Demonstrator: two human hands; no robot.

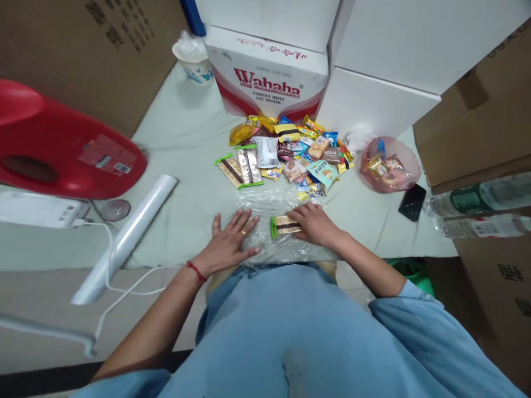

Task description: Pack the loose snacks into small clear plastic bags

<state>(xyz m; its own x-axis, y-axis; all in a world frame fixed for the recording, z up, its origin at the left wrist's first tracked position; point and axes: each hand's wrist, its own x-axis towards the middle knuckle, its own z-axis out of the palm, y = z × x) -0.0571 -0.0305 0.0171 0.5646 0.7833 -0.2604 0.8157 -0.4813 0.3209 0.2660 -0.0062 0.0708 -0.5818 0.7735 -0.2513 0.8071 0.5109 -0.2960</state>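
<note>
Clear plastic wrap [265, 199] lies crinkled on the table in front of me. My left hand [228, 240] rests flat on its left side, fingers spread and holding nothing. On the wrap's right side my right hand [315, 224] is closed over a wrapped snack bar [284, 225] with green ends and a brown stripe. The bar's right end is hidden under the fingers. Just beyond the wrap sits a pile of packaged snacks [290, 152]. Two similar green-ended bars [249, 166] lie at the pile's left front.
Behind the pile stands a Wahaha carton [269, 77]. A pink bowl [390, 166] holding snacks, a black phone [412, 203] and plastic bottles [481, 196] are at right. To the left are a red jug [62, 143], a plastic wrap roll [141, 215], a white power strip [45, 210] and a paper cup [197, 69].
</note>
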